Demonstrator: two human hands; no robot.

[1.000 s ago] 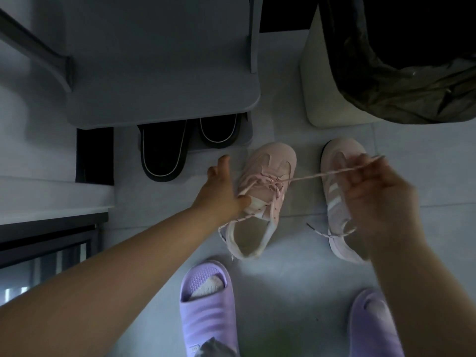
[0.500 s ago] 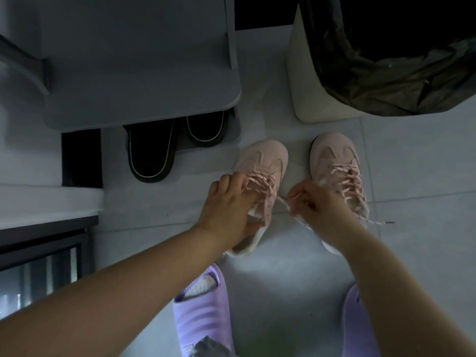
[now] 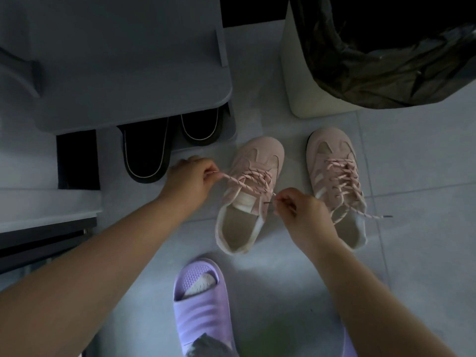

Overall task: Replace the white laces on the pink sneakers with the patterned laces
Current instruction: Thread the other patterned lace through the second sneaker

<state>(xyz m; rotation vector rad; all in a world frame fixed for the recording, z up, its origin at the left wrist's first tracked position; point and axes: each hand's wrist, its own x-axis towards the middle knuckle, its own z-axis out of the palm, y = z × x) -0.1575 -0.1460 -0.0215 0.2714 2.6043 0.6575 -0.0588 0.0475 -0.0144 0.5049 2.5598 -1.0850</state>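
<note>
Both hands on the lace! The left hand (image 3: 189, 180) pinches one end of the patterned lace (image 3: 253, 180), drawn out to the side of the sneaker (image 3: 257, 155). The right hand (image 3: 298, 212) pinches the other end just by its dark tip, fingers curled tight. The lace criss-crosses the sneaker's eyelets, and the shoe sits flat on the floor (image 3: 412, 266). Just beside it, the second sneaker (image 3: 332, 148) is laced too, one loose end trailing over the tiles. A purple slipper (image 3: 201, 305) sits near.
</note>
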